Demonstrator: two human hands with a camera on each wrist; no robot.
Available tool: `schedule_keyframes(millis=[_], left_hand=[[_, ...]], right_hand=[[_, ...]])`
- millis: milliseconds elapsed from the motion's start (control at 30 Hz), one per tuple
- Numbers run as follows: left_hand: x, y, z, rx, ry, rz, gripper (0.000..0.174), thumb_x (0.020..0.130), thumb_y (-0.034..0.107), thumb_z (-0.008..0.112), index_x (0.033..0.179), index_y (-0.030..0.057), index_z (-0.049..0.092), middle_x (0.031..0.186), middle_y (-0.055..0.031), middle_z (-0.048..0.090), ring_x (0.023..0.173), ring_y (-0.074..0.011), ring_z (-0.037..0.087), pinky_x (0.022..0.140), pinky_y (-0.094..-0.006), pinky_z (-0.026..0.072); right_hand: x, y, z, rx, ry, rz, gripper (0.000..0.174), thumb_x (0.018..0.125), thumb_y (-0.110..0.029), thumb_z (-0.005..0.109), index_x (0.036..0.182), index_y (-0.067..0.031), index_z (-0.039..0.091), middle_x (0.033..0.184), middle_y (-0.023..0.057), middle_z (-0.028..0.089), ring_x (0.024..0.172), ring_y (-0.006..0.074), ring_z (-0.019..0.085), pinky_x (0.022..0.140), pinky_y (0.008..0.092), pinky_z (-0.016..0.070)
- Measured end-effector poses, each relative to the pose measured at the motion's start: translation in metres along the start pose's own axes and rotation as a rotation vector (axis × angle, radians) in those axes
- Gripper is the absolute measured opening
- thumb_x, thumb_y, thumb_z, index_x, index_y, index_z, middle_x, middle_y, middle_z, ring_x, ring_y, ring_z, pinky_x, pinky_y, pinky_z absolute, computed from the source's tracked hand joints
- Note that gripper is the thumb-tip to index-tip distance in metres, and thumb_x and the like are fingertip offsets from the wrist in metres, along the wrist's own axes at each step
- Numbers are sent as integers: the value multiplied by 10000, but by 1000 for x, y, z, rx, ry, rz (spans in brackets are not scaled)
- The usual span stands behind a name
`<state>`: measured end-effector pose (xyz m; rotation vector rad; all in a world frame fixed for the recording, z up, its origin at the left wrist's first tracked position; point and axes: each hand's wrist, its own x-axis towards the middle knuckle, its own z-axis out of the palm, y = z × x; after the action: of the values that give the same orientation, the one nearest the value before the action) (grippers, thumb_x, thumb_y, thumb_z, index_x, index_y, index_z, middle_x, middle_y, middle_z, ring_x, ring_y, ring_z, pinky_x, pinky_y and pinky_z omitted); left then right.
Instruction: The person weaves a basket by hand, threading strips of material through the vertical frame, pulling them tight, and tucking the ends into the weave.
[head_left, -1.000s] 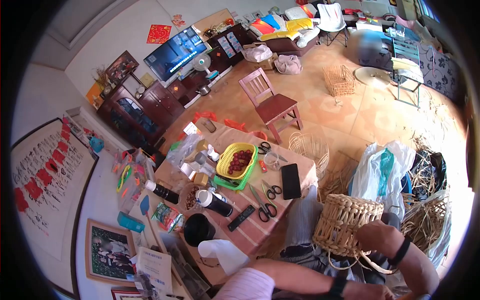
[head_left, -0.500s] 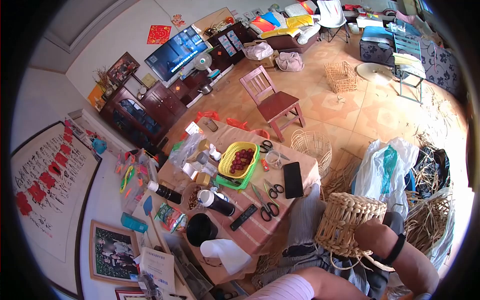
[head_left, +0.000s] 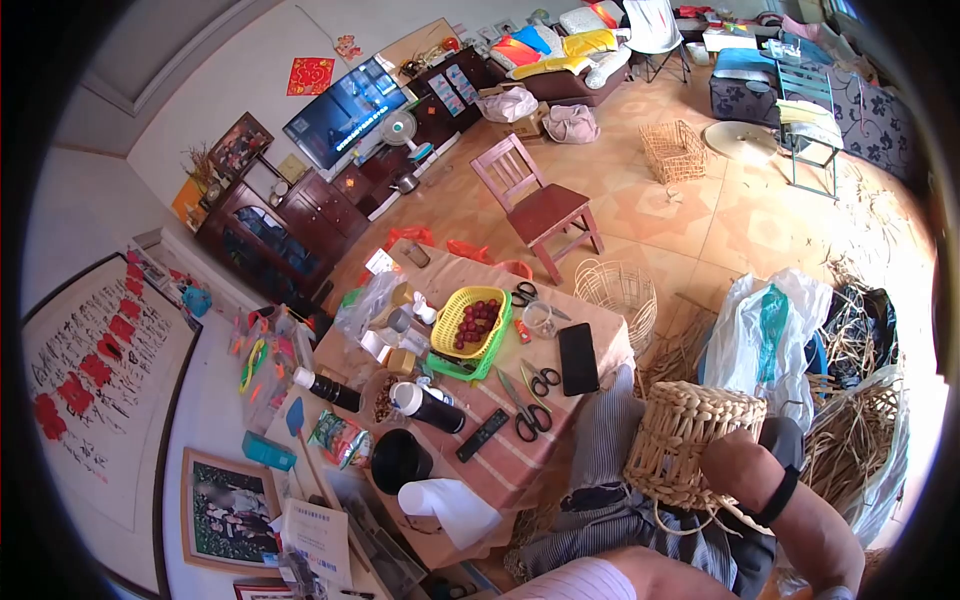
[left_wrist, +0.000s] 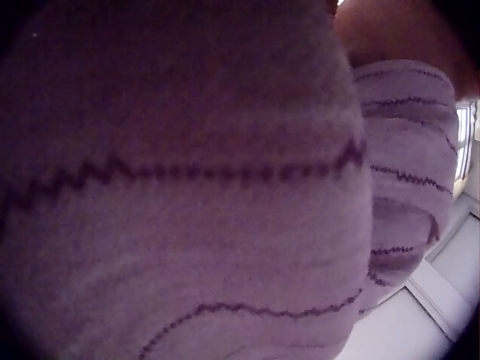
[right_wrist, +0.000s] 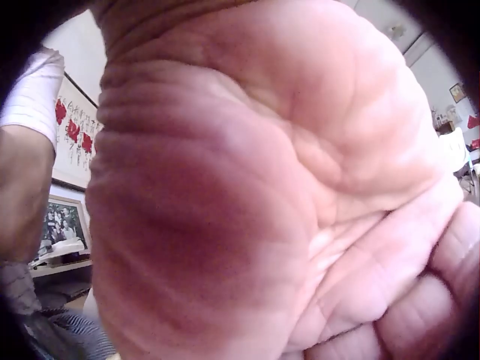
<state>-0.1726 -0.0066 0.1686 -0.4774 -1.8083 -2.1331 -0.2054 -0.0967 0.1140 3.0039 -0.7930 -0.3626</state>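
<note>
A basket woven of thick straw braid (head_left: 685, 440) rests tilted on the person's lap. My right hand (head_left: 738, 468), with a black band on its wrist, grips the lower right side of this basket, and loose straw ends (head_left: 690, 520) hang beneath it. In the right wrist view the palm (right_wrist: 225, 217) fills the picture and the fingers (right_wrist: 420, 315) curl inward. My left forearm (head_left: 680, 580) runs out through the bottom of the head view, so the left hand is hidden. Only light striped cloth (left_wrist: 187, 240) fills most of the left wrist view.
On the table (head_left: 500, 470) to the left lie scissors (head_left: 530, 415), a phone (head_left: 578, 358), a remote (head_left: 482, 435) and a yellow basket of red fruit (head_left: 470, 320). Plastic bags (head_left: 760, 330) and straw (head_left: 850, 440) stand at the right. A wooden chair (head_left: 545, 210) stands beyond.
The left forearm has drawn down and its banded wrist has left the bottom of the head view. My right hand stays at the basket, which has hardly moved.
</note>
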Motion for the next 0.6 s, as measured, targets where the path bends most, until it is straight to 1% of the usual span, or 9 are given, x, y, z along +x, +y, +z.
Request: schedule_keyframes(millis=[67,100,167,267,400,467,500,567,600], left_hand=[[1,-1,-1,7,-4,5,246,1043,193,640,1150,-12,721,1085,-134,730,1072,-221,667,963,-378,518],[1,-1,-1,12,-5,1,244,1042,192,639,1147,-12,720,1081,-133,729,1068,-222,667,961,-379,518],[1,0,-1,14,-8,-1,239,1040,188,637,1142,-12,720,1074,-132,728,1060,-223,666,956,-381,517],[2,0,-3,31,-12,-2,233,1038,183,635,1133,-12,720,1064,-131,726,1049,-226,665,948,-383,515],[2,-2,-4,49,-18,-3,225,1034,176,632,1122,-11,719,1051,-129,723,1033,-229,663,939,-386,513],[2,-3,-6,57,-17,-2,221,1033,173,630,1116,-11,719,1044,-129,722,1026,-231,662,934,-387,512],[3,-3,-7,62,-19,0,219,1032,171,629,1114,-11,719,1040,-128,722,1022,-232,662,931,-388,512],[4,-4,-6,68,-26,4,215,1030,168,628,1108,-11,719,1034,-127,720,1014,-234,661,926,-390,511],[3,-4,-7,73,-26,0,213,1029,166,627,1105,-11,719,1030,-127,720,1011,-235,661,924,-390,510]], right_hand=[[-2,0,2,-12,67,-25,132,815,-217,710,753,-115,767,755,65,735,725,256,735,634,403,523],[-5,2,4,0,140,-53,129,804,-198,690,721,-115,744,722,63,703,698,256,712,610,404,498],[-5,3,6,16,157,-64,128,807,-205,696,730,-116,747,723,59,704,701,249,715,605,400,496],[-1,3,3,14,31,-33,152,836,-263,752,816,-121,800,794,51,771,763,235,766,642,389,542],[2,5,4,24,-34,-20,160,830,-277,766,832,-121,805,799,52,772,770,241,768,649,393,551],[2,7,5,74,-27,-42,134,819,-243,738,798,-120,787,774,59,751,746,249,751,634,399,537],[0,11,2,110,0,-63,121,813,-206,704,758,-119,767,747,62,730,719,252,734,616,403,521],[-1,12,0,160,22,-74,126,807,-168,671,724,-118,752,729,69,717,697,257,721,606,407,512],[0,12,0,170,17,-66,125,806,-167,672,729,-116,756,738,72,723,703,258,724,615,407,520]])
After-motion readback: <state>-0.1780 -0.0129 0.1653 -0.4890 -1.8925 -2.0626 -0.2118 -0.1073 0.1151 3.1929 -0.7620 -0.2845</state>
